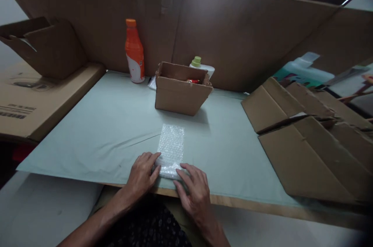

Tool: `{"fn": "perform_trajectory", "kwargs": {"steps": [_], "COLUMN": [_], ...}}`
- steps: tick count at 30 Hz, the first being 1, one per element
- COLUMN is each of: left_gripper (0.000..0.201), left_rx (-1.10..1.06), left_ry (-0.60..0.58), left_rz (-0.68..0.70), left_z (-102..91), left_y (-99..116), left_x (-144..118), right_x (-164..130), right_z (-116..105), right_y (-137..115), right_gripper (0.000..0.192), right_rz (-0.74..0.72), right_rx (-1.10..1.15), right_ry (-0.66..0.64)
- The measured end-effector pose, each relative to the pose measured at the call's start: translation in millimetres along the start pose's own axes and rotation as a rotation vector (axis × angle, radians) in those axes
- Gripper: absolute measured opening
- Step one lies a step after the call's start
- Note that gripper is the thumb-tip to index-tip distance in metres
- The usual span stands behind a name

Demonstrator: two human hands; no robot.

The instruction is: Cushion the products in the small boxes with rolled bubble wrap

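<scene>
A strip of clear bubble wrap (171, 144) lies on the pale green sheet (116, 122) near the table's front edge. Its near end is bunched into a small roll. My left hand (142, 175) presses the roll from the left, fingers curled on it. My right hand (194, 186) holds the roll from the right and front. What is inside the roll is hidden. Behind the wrap stands a small open cardboard box (180, 91) with something red inside.
An orange bottle (134, 51) and a white bottle with a green cap (201, 66) stand at the back by the cardboard wall (233, 33). Flattened cardboard boxes (305, 138) lie to the right. A large carton (37, 95) sits on the left.
</scene>
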State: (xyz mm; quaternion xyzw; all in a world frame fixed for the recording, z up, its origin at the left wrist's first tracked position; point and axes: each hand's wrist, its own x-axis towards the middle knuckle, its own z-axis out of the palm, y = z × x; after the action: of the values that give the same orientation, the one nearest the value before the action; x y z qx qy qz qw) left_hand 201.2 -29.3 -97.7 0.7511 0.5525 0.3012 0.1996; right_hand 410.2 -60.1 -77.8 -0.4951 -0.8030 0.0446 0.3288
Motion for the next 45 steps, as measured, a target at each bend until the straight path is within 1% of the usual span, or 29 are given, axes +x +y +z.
{"fn": "perform_trajectory", "kwargs": {"steps": [2, 4, 6, 7, 9, 10, 12, 14, 16, 18, 19, 21, 23, 25, 27, 29, 30, 32, 33, 35, 37, 39, 40, 41, 43, 45], "left_gripper": [0.035, 0.039, 0.043, 0.043, 0.04, 0.039, 0.037, 0.037, 0.037, 0.036, 0.037, 0.044, 0.046, 0.043, 0.042, 0.042, 0.042, 0.04, 0.04, 0.044, 0.054, 0.068, 0.075, 0.082, 0.092, 0.092], "left_rx": [-0.012, -0.038, -0.075, -0.1, -0.143, -0.149, -0.116, -0.043, 0.017, 0.019, 0.0, -0.055, -0.106, -0.133, -0.117, -0.057, -0.025, -0.009, -0.045, -0.216, -0.495, -0.794, -0.917, -1.01, -1.113, -1.146], "left_ry": [0.051, 0.063, 0.001, -0.042, -0.09, -0.089, -0.058, -0.016, 0.019, 0.05, 0.063, 0.057, 0.01, -0.028, -0.036, -0.031, -0.025, 0.002, 0.025, 0.08, 0.115, 0.093, 0.063, 0.032, -0.019, -0.053], "left_rz": [0.045, 0.142, 0.241, 0.26, 0.226, 0.182, 0.094, 0.047, 0.032, 0.041, 0.064, 0.144, 0.216, 0.221, 0.17, 0.107, 0.078, 0.024, -0.007, -0.117, -0.298, -0.487, -0.559, -0.608, -0.653, -0.641], "left_z": [-3.1, -9.1, -15.5, -17.9, -19.2, -17.9, -12.4, -5.5, -1.1, -1.2, -3.0, -8.6, -13.9, -15.5, -12.4, -7.0, -4.4, -0.9, -0.1, -0.1, -2.3, -6.4, -9.1, -11.9, -17.2, -20.0], "left_y": [0, 1, 2, 2, 1, 0, -3, -6, -8, -7, -6, -2, 1, 2, 0, -2, -3, -4, -4, -2, 3, 10, 14, 18, 27, 33], "left_x": [-1, -5, -13, -16, -18, -16, -8, 5, 16, 20, 18, 10, 0, -3, 3, 15, 20, 27, 27, 20, 8, 0, -2, -1, 3, 8], "right_x": [0, 3, 6, 7, 9, 9, 10, 10, 11, 14, 16, 20, 21, 21, 19, 17, 16, 16, 17, 19, 23, 27, 28, 29, 29, 30], "right_z": [3, 6, 7, 6, 4, 3, 3, 5, 7, 9, 10, 9, 8, 7, 6, 7, 8, 10, 12, 14, 15, 14, 13, 12, 8, 4], "right_y": [0, 0, 1, 1, 1, 1, 0, -1, -3, -3, -3, -2, -1, -1, -2, -5, -6, -6, -6, -2, 1, 0, -1, -3, -7, -8], "right_gripper": [0.032, 0.032, 0.03, 0.028, 0.024, 0.024, 0.028, 0.032, 0.032, 0.03, 0.029, 0.027, 0.025, 0.025, 0.025, 0.026, 0.027, 0.028, 0.028, 0.025, 0.024, 0.025, 0.026, 0.026, 0.023, 0.027], "right_rz": [-0.058, -0.071, -0.038, -0.01, 0.05, 0.077, 0.093, 0.055, -0.006, -0.034, -0.023, 0.048, 0.149, 0.218, 0.224, 0.174, 0.14, 0.085, 0.072, 0.102, 0.226, 0.386, 0.449, 0.489, 0.507, 0.527], "right_rx": [-0.019, -0.005, 0.072, 0.123, 0.193, 0.19, 0.118, 0.029, -0.015, -0.015, 0.0, 0.069, 0.172, 0.225, 0.167, 0.056, 0.012, -0.037, -0.039, 0.006, 0.119, 0.289, 0.383, 0.472, 0.604, 0.689], "right_ry": [-0.077, -0.12, -0.156, -0.185, -0.222, -0.204, -0.104, -0.023, -0.053, -0.113, -0.13, -0.145, -0.194, -0.237, -0.19, -0.104, -0.088, -0.118, -0.142, -0.149, -0.107, -0.109, -0.146, -0.196, -0.274, -0.277]}}
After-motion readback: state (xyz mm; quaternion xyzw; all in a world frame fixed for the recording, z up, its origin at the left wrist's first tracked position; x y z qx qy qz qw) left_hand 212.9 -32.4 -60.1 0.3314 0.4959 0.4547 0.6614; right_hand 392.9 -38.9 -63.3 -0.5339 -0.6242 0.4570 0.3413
